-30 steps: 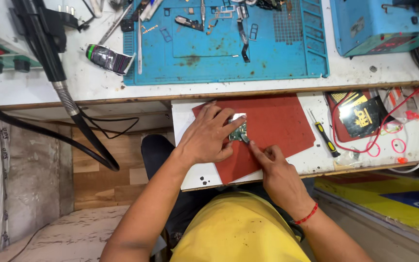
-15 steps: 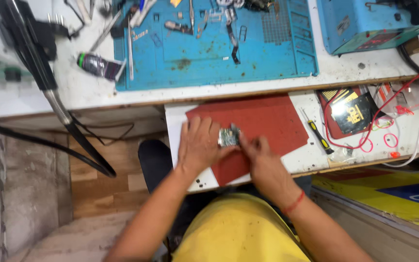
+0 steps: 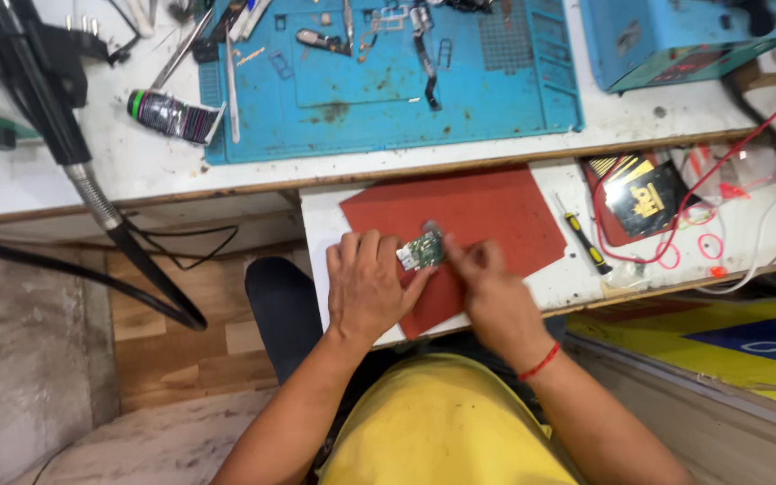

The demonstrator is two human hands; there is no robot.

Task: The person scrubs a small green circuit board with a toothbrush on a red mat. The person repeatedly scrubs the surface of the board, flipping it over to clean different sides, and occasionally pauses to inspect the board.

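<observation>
Pinched between both hands, left hand [image 3: 365, 286] and blurred right hand [image 3: 487, 292], seemingly fingertips only, a small circuit board [image 3: 419, 251] sits over the red mat [image 3: 487, 211].

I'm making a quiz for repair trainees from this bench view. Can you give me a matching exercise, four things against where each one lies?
Things:
1. circuit board
2. yellow-handled screwdriver
3. crumpled tube
4. red mat

Places:
A. left of the blue work mat
B. between the left hand and right hand
C. white pull-out shelf, under the board
D. right of the red mat

Pairs: 1-B, 2-D, 3-A, 4-C
</observation>
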